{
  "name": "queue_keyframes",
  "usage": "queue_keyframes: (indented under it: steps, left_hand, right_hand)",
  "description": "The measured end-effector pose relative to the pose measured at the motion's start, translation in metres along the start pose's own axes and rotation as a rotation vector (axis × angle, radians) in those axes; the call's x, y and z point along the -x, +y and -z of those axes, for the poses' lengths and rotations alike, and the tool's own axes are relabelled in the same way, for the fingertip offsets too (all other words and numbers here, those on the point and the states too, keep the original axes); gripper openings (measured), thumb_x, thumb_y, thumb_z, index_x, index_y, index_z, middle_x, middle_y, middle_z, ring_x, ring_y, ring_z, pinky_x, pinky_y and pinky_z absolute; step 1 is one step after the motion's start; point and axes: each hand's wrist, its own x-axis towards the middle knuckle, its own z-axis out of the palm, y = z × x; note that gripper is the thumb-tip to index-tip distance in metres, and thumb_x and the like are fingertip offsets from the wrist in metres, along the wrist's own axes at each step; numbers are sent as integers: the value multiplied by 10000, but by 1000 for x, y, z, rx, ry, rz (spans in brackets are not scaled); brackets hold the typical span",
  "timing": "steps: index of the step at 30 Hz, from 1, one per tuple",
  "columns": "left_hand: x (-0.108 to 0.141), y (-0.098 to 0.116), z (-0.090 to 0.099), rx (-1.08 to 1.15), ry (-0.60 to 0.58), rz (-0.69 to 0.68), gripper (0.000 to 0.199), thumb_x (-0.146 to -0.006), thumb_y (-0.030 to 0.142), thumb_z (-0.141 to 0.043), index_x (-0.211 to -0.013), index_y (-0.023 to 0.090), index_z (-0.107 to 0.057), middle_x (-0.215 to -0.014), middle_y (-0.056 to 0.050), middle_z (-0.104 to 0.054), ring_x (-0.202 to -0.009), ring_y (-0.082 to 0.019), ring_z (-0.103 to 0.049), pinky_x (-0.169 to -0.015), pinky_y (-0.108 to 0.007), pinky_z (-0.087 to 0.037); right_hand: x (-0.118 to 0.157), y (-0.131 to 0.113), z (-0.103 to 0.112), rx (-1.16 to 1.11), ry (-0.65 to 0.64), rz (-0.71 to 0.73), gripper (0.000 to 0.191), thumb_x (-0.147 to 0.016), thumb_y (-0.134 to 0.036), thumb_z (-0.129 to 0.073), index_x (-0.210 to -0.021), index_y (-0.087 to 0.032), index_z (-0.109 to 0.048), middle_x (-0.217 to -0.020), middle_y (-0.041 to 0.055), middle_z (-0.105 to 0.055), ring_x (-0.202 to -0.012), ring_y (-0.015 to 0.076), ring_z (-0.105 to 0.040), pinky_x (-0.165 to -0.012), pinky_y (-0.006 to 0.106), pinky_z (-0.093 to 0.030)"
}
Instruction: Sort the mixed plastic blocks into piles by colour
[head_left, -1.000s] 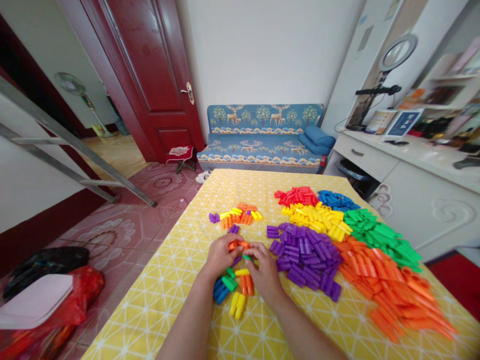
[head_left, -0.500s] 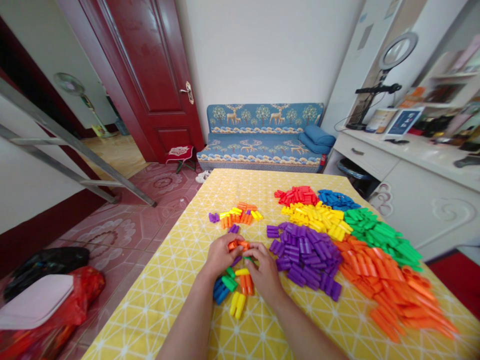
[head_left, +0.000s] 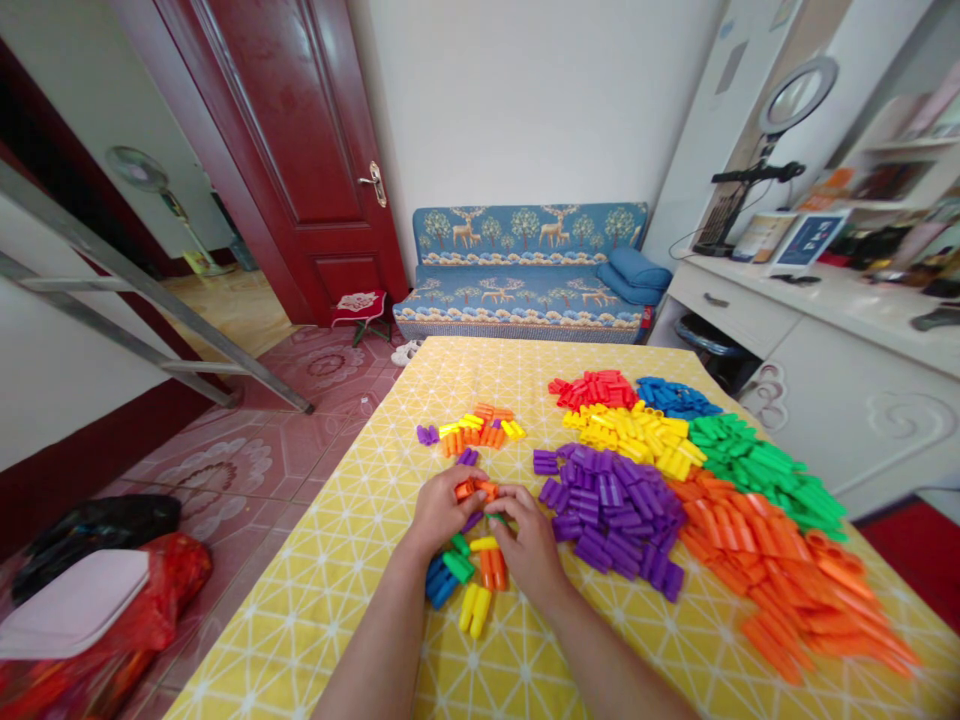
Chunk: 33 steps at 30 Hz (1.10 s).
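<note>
Orange pieces point(head_left: 486, 490) sit between the fingertips of both hands, over the yellow cloth. My left hand point(head_left: 441, 505) is closed on their left end, and my right hand point(head_left: 521, 525) pinches the right end. A bit of green shows under my right fingers. Just below the hands lie green pieces point(head_left: 458, 562), blue pieces point(head_left: 440, 582), an orange pair point(head_left: 493, 569) and a yellow pair point(head_left: 475, 610). Purple bits show beside and behind my left hand. Farther back is a small mixed group point(head_left: 480, 430) of orange, yellow and purple pieces.
Heaps of purple point(head_left: 611, 510), yellow point(head_left: 637, 435), red point(head_left: 592, 390), blue point(head_left: 675, 398), green point(head_left: 765, 470) and orange pieces point(head_left: 787, 570) cover the right side of the patterned tablecloth point(head_left: 300, 625). A blue sofa point(head_left: 525, 290) stands beyond the table.
</note>
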Motion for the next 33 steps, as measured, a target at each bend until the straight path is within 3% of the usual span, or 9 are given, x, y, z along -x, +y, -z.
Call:
queue_keyframes:
  steps: [28,33]
  left_hand:
    - [-1,-1,-1,-29,-7,-7,206,-788,261,-645,-987,266,-695,-985,7,-722,-928,-187,-650,-831,-270,-474]
    - [-1,-2,-1,3,5,-16,194,-786,262,-649,-974,256,-696,-970,3,-722,-920,-190,-648,-829,-274,-466]
  right_hand:
    - [0,3,0,-1,-18,-14,232,-762,-62,-531,-866,-226,-658,-1067,45,-582,-1071,191,-553,-946,354,-436]
    - [0,6,-2,-36,10,-5,252,-767,-68,-514,-935,-217,-629,-1044,44,-600,-1022,184,-569,-914,342,-454]
